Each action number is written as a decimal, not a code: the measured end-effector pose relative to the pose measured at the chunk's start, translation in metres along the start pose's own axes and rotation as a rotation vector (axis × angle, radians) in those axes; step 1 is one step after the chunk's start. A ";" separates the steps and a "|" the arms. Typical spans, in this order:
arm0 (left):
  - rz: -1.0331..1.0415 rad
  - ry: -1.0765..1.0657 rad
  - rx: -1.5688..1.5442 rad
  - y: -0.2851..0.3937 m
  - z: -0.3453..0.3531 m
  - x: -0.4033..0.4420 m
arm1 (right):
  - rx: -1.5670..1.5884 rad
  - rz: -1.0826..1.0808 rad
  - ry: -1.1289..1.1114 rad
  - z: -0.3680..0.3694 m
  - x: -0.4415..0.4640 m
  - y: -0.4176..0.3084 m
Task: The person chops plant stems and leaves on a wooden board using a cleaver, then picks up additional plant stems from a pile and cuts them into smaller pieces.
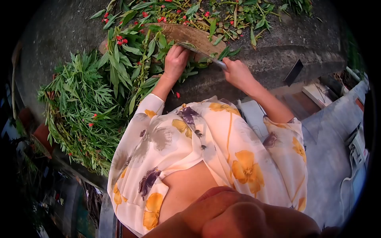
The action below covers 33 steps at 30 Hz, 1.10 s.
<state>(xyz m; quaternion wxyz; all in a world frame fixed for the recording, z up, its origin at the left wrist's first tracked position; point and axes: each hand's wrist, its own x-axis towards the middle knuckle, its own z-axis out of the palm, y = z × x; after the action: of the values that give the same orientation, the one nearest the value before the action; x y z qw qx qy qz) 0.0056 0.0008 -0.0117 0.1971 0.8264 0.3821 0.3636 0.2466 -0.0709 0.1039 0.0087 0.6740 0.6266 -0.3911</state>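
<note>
"Why's the board [202, 33] at the bench's [285, 43] near edge?"

"Probably easy reach: right hand [238, 74] grips the knife [208, 56] over it; left hand [176, 62] clenches leafy stems [127, 59], likely steadying them."

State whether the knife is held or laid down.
Held: the right hand grips the knife at one end; its tip is near the left hand.

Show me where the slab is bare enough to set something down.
Bare: the slab right of the scattered cuttings, beyond the right hand, and its upper-left stretch, above the green pile. Crowded: around the left hand, the knife and the board.
</note>
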 end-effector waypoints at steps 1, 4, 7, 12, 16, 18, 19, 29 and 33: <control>-0.006 -0.005 -0.002 -0.001 0.001 0.000 | -0.002 0.001 -0.010 -0.001 0.001 -0.002; -0.016 -0.010 -0.017 -0.003 0.003 -0.002 | 0.008 0.023 -0.060 -0.003 0.005 0.000; -0.016 -0.001 -0.039 -0.003 0.003 -0.001 | 0.032 0.047 -0.104 -0.009 0.010 0.000; -0.041 -0.021 -0.050 -0.003 0.001 -0.004 | 0.054 0.096 -0.161 -0.015 0.017 -0.011; -0.034 -0.011 -0.033 -0.003 0.005 0.001 | 0.116 0.087 -0.111 -0.007 0.023 0.008; -0.038 -0.005 -0.016 0.000 0.003 -0.002 | 0.249 0.106 -0.103 -0.007 0.027 0.019; -0.069 -0.030 -0.020 0.004 0.002 -0.002 | 0.275 0.115 -0.028 -0.005 0.027 0.019; -0.669 0.033 -0.122 0.035 -0.088 -0.037 | 0.263 0.090 -0.133 -0.019 0.015 0.009; -0.535 -0.186 0.180 0.035 -0.096 -0.061 | 0.252 0.117 -0.014 -0.021 0.040 0.033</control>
<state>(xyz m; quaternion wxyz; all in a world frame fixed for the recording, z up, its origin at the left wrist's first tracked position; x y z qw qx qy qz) -0.0762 -0.0635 0.0450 0.2460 0.7403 0.5974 0.1860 0.2818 -0.0339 0.0815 -0.0486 0.7025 0.5320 -0.4702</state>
